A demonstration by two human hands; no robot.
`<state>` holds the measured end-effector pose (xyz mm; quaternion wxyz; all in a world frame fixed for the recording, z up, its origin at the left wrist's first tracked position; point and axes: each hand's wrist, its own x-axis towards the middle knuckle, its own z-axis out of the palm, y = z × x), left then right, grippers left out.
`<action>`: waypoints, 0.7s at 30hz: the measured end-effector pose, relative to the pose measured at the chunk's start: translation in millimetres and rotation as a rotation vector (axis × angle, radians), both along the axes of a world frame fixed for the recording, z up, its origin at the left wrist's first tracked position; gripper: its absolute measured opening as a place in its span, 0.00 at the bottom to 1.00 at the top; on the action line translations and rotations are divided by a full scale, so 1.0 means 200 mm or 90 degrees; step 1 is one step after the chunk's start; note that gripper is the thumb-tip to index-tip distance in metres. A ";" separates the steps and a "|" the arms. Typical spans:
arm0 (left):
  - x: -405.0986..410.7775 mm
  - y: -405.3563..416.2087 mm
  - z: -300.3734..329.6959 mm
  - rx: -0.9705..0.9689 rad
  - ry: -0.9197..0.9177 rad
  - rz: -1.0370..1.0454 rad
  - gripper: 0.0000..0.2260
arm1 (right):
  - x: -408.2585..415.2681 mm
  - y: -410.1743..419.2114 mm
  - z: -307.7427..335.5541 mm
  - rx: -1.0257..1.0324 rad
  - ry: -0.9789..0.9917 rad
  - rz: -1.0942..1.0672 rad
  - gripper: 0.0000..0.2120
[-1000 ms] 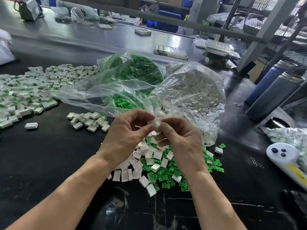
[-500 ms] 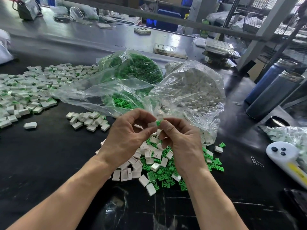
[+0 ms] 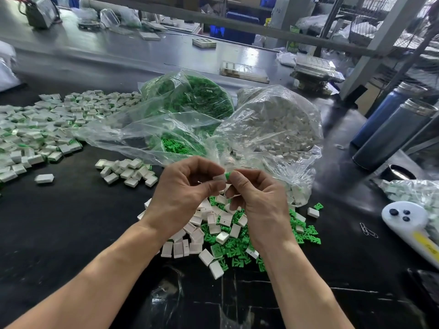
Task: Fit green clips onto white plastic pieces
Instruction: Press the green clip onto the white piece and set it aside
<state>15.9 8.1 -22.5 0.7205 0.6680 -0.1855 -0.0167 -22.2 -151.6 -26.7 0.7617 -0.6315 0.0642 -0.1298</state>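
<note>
My left hand pinches a small white plastic piece between thumb and fingers, above the middle of the black table. My right hand pinches a green clip and holds it against the right end of that white piece. Under both hands lies a mixed heap of loose white pieces and green clips. Behind them, an open clear bag of green clips and a clear bag of white pieces lie side by side.
A wide spread of assembled white-and-green pieces covers the left of the table, with a smaller cluster nearer. Two tall dark bottles stand at right, above a white handheld device, paper clips and another bag of parts.
Both hands have risen slightly. The green clip now shows between the fingertips at the end of the white piece, where earlier it was barely visible.
</note>
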 end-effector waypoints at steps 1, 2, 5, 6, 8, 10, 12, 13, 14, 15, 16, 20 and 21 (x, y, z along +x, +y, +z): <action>0.00 0.00 0.00 -0.006 0.006 0.001 0.10 | 0.00 0.00 0.00 -0.011 -0.003 -0.003 0.06; 0.00 -0.01 0.00 -0.012 0.010 0.002 0.10 | 0.00 0.00 0.00 -0.017 -0.005 -0.006 0.06; -0.01 -0.02 0.00 -0.028 0.016 0.011 0.10 | 0.00 0.01 0.00 -0.013 -0.002 -0.002 0.05; -0.01 -0.02 0.00 -0.032 0.017 0.016 0.10 | 0.00 0.01 0.01 -0.012 0.001 -0.001 0.05; -0.01 -0.02 0.00 -0.039 0.026 0.021 0.09 | -0.01 0.01 0.01 -0.013 -0.001 0.002 0.05; -0.01 -0.02 0.00 -0.037 0.039 0.023 0.09 | -0.02 0.01 0.02 -0.027 -0.015 0.005 0.05; 0.00 -0.02 0.00 -0.037 0.054 0.018 0.08 | -0.02 0.02 0.03 -0.060 -0.023 0.013 0.04; 0.00 -0.01 0.00 -0.036 0.062 0.016 0.07 | -0.02 0.02 0.03 -0.080 -0.021 0.017 0.04; 0.00 -0.01 0.00 -0.031 0.068 0.019 0.06 | -0.02 0.02 0.03 -0.103 -0.016 0.021 0.03; 0.00 -0.01 0.00 -0.021 0.070 0.024 0.06 | -0.02 0.03 0.04 -0.131 -0.010 0.023 0.02; 0.00 0.00 -0.01 -0.008 0.067 0.029 0.06 | -0.02 0.02 0.04 -0.163 -0.004 0.024 0.02; 0.01 0.01 -0.01 0.055 0.031 0.048 0.10 | -0.04 0.00 0.04 -0.308 -0.017 0.029 0.05; 0.01 0.01 0.00 0.066 0.025 0.048 0.11 | -0.04 -0.01 0.04 -0.349 -0.024 0.034 0.05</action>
